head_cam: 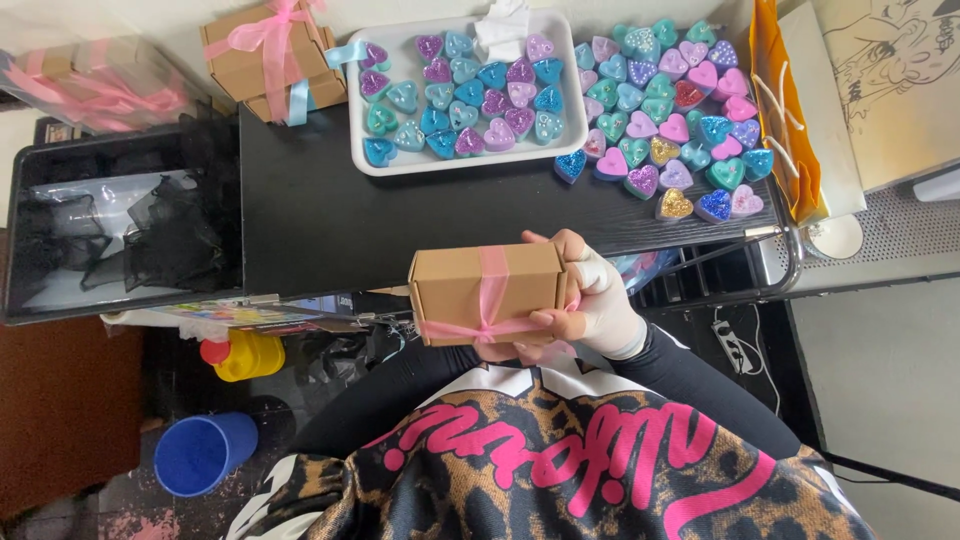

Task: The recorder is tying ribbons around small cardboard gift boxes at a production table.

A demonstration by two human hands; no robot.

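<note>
Hands meet around a small kraft cardboard box point(487, 292) held close to the body, just below the near edge of the black bench point(320, 215); the right hand point(590, 295) (part of it covered in a pale glove or wrap) is closed on the box's right end, thumb over the top corner and fingertips point(548, 320) curled against its front face; the left hand point(497, 351) sits under the box and is mostly hidden, so I cannot tell whether it grips or merely supports. A pink ribbon point(490, 300) runs around the box in a cross, knotted on the front face.

On the bench, well apart from the hands, a white rectangular tray point(372, 150) holds heart-shaped pieces point(470, 95) in teal, blue and purple, with a crumpled white tissue point(502, 28) at its far edge; just beside the tray on the right, more glittery hearts point(670, 110) lie loose on the bench, among them pink, gold and red ones. At the far left corner stand two more kraft boxes point(265, 55) tied with pink and pale blue ribbon. Black mesh pouches point(170, 225) fill a dark tray to the left of the bench; an orange paper bag point(790, 110) leans at the right end. Lower left, a blue cup point(200, 455) and a yellow bottle with a red cap point(245, 355) sit on the floor.
</note>
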